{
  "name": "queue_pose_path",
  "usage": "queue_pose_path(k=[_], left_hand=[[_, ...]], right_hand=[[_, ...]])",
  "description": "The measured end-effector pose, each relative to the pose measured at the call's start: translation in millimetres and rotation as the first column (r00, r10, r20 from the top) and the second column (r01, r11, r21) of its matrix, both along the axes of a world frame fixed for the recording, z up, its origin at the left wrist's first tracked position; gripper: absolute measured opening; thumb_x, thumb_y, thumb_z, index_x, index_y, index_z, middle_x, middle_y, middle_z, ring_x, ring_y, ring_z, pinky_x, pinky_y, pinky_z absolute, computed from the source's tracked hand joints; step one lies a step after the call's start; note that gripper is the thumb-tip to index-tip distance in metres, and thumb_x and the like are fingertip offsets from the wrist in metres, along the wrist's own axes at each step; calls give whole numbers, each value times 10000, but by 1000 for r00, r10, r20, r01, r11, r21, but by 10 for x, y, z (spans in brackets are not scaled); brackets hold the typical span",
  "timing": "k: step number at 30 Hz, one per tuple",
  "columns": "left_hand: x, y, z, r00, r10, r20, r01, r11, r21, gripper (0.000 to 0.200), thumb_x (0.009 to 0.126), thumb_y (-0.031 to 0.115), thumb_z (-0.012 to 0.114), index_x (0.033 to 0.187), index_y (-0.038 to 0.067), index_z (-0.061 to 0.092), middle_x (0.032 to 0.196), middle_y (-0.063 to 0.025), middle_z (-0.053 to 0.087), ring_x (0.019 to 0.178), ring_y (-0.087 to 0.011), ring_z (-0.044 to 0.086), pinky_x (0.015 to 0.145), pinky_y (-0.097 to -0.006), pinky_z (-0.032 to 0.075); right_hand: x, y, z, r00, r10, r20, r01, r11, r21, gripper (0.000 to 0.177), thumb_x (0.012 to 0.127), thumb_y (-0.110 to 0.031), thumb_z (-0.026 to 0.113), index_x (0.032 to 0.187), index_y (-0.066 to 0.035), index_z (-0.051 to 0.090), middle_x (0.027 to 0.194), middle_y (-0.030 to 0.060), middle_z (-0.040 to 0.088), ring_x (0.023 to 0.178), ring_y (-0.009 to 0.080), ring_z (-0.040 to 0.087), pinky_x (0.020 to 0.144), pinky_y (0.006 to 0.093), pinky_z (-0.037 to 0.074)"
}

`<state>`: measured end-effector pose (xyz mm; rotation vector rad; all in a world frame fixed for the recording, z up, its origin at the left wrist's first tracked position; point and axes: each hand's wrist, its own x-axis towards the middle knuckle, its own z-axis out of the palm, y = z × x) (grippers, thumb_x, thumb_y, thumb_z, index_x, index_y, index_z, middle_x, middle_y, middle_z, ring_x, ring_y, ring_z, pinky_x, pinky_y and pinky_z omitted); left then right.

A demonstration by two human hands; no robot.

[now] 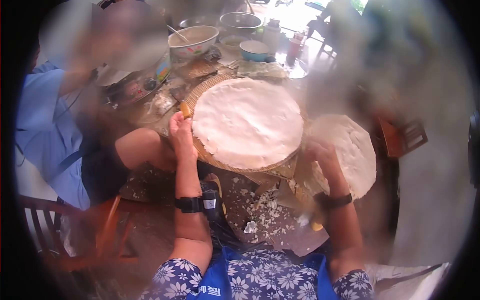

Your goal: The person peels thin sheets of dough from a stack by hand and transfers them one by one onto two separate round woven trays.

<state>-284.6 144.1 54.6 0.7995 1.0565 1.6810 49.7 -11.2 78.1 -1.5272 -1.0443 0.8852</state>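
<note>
A large round sheet of white dough (247,122) lies on a round woven bamboo mat (200,97) in front of me. At the mat's left rim, my left hand (181,132) has its fingers curled round the edge. A short yellow-brown piece (185,110) sticks up right at its fingertips. To the right, my right hand (322,152) is near the mat's right side and overlaps a second round of dough (352,150). Haze blurs its fingers. The main sheet is spread nearly to the mat's rim, with small dents on its surface.
Behind the mat stand a flowered enamel basin (194,44), a metal bowl (241,21) and a blue bowl (254,51). A person in a blue shirt (47,115) sits at left beside a wooden chair (107,235). Pale crumbs (265,210) litter the floor below.
</note>
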Motion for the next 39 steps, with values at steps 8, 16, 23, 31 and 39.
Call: queue_pose_path(k=[8, 16, 23, 31, 39], left_hand=[[-120, 53, -107, 989, -109, 98, 123, 981, -148, 399, 806, 78, 572, 1187, 40, 459, 978, -25, 499, 769, -66, 467, 669, -196, 407], [-127, 94, -124, 993, -75, 95, 87, 987, -132, 368, 799, 86, 582, 1150, 71, 469, 933, 14, 495, 727, -48, 457, 624, -181, 402], [-178, 122, -126, 988, -46, 148, 78, 973, -217, 367, 796, 146, 589, 1147, 150, 485, 955, 31, 519, 757, -75, 486, 707, -260, 402], [-204, 168, -152, 983, -46, 180, 85, 972, -218, 349, 800, 142, 588, 1137, 149, 499, 928, 17, 542, 776, -101, 520, 728, -290, 399], [-187, 191, -151, 946, -44, 321, 109, 977, -184, 373, 815, 71, 558, 1178, 106, 479, 946, -40, 548, 811, -161, 544, 725, -328, 434]], right_hand=[[-192, 204, 24, 977, -139, -159, 117, 984, -137, 270, 849, -160, 529, 1073, -22, 590, 868, 26, 617, 610, 95, 601, 489, 205, 455], [-202, 220, 23, 968, -157, -198, 127, 979, -159, 284, 842, -168, 540, 1094, -39, 563, 845, 24, 600, 589, 85, 590, 432, 183, 442], [-161, 199, -47, 924, -171, -342, 122, 979, -162, 265, 843, -166, 574, 1081, -53, 538, 768, 9, 571, 555, 79, 570, 416, 190, 436], [-86, 195, -83, 901, -61, -430, 23, 995, -93, 148, 854, -169, 592, 969, -87, 548, 729, -10, 558, 552, 82, 571, 445, 206, 453], [10, 389, -181, 856, -138, -498, 78, 987, -138, 84, 859, -168, 581, 910, -109, 549, 717, -2, 567, 575, 101, 574, 479, 241, 475]])
